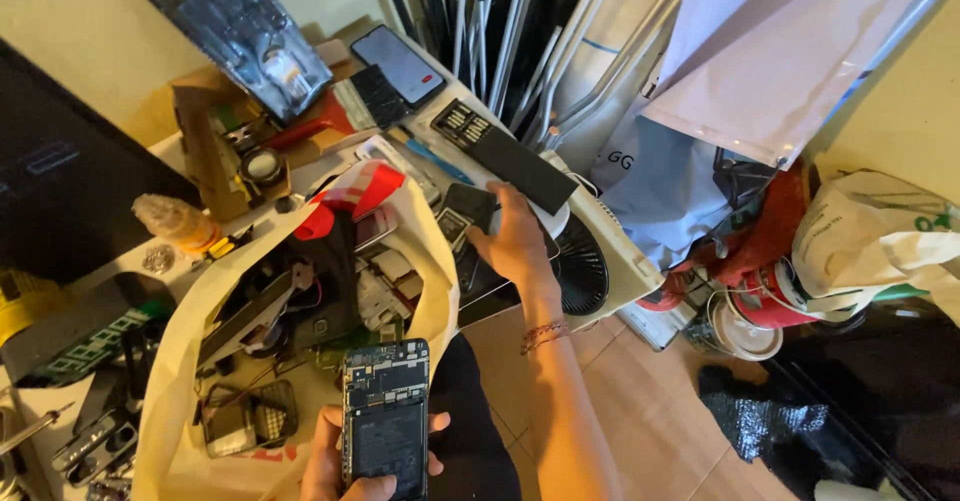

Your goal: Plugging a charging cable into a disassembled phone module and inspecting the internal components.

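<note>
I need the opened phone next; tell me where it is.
In the head view, the opened phone is at bottom centre, held upright in the left hand, beside the bag of phone parts.

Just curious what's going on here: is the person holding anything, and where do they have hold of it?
The left hand holds an opened phone by its lower end. The right hand rests on a small dark part on the table; a grip cannot be told.
</note>
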